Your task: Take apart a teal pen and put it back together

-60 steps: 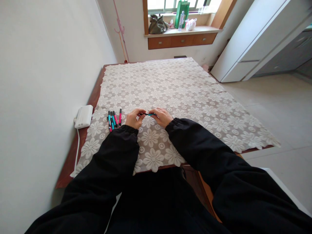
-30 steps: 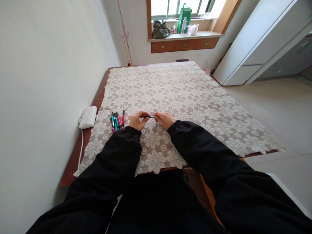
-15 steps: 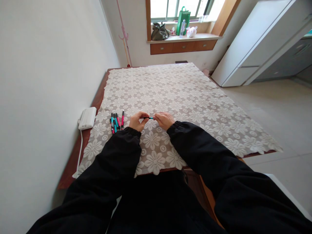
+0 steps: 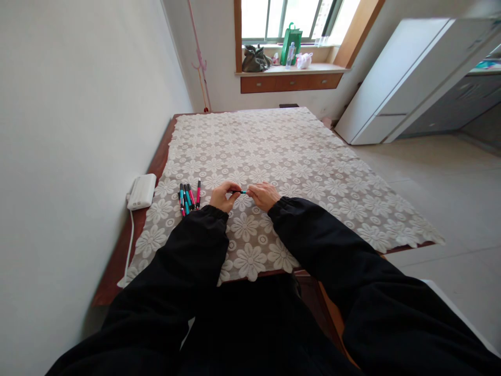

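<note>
A teal and black pen [image 4: 243, 192] lies level between my two hands, a little above the lace tablecloth [image 4: 245, 226]. My left hand [image 4: 224, 196] pinches its black end between thumb and fingers. At the teal end, my right hand [image 4: 263, 195] has its fingers closed round the pen, hiding that part. Left of my left hand, several pens [image 4: 187, 198] in teal, pink and black lie in a loose bunch on the cloth. One pink and black pen [image 4: 199, 193] lies at the bunch's right side.
A white plug-in box [image 4: 141, 191] with a cable sits on the table's left edge by the wall. Beyond the table, a windowsill holds a green bag [image 4: 291, 46], a dark bag [image 4: 255, 58] and a bottle [image 4: 290, 55]. A white fridge [image 4: 395, 89] stands at right.
The view has shifted slightly, so the room sits a little lower in it. Both hands keep their hold on the pen, with hardly any movement.
</note>
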Motion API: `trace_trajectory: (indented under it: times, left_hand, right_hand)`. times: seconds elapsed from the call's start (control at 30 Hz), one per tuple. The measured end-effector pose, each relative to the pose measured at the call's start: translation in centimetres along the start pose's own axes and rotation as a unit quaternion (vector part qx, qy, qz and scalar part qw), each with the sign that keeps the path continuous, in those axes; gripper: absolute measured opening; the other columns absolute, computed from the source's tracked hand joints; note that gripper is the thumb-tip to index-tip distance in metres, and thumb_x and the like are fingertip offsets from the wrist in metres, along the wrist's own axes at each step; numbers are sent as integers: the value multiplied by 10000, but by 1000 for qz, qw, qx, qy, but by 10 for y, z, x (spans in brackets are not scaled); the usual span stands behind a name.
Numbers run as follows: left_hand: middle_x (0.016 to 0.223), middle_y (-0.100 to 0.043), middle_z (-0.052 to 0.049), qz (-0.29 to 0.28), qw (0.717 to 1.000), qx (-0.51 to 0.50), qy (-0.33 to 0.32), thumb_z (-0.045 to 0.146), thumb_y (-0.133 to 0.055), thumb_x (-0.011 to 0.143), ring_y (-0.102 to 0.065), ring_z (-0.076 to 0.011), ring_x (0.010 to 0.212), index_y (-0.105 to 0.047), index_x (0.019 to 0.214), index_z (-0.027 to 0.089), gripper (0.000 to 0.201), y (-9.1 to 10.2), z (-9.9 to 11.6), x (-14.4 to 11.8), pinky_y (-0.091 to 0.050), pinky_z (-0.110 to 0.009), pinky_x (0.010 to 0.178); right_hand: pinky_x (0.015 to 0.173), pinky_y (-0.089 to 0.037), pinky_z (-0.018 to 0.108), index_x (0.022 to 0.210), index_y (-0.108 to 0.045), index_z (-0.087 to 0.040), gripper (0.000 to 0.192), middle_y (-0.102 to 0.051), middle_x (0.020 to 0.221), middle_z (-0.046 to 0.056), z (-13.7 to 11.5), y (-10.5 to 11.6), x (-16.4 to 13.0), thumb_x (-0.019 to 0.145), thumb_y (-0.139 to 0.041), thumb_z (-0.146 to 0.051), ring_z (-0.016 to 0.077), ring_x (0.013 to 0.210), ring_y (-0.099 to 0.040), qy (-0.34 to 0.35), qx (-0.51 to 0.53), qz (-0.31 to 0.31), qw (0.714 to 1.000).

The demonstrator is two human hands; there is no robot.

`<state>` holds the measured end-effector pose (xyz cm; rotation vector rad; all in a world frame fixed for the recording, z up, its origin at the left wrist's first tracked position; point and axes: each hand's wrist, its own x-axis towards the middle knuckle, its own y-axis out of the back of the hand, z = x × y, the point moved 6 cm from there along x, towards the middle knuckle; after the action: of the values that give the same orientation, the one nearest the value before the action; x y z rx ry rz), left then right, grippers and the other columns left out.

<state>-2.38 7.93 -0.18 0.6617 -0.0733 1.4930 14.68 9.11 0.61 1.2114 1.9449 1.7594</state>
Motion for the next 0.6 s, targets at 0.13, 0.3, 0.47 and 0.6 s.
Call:
trace_trajectory:
  times: [0.13, 0.3, 0.47, 0.6]
  left_hand:
    - [888, -753, -45, 1, 1000, -7, 3, 217, -670, 781, -727, -194, 835, -690, 916, 192, 138, -1, -1, 1, -607, -347, 837]
    - [903, -755, -56, -9, 1000, -6, -7, 252, -668, 794, -729, -207, 839, -690, 915, 200, 133, -2, 8, 0, -610, -372, 853]
    - [894, -749, -52, -27, 999, 35, 23, 243, -635, 748, -712, -207, 828, -703, 908, 202, 178, -2, 5, 2, -610, -349, 836]
    - [1004, -733, -78, -98, 987, 127, -19, 211, -584, 752, -699, -224, 848, -747, 947, 201, 254, -12, 7, 1, -585, -351, 850]
  right_hand:
    - [851, -358, 315, 1055, -657, -164, 297, -728, 968, 89, -3, 1, 0, 1062, -493, -412, 205, 920, -639, 12, 4, 4, 1000]
    - [890, -387, 342, 1076, -678, -159, 371, -733, 958, 106, 0, 2, 0, 1087, -377, -375, 219, 941, -637, -11, 4, -15, 1000]
    - [968, -447, 386, 1218, -623, -192, 536, -706, 1069, 106, 30, 68, -48, 1080, -254, -555, 221, 1042, -636, -72, 95, 218, 969]
    - [687, -467, 337, 1146, -534, -221, 528, -546, 808, 36, 53, 126, -193, 1076, -120, -542, 176, 692, -554, -230, 89, 538, 806]
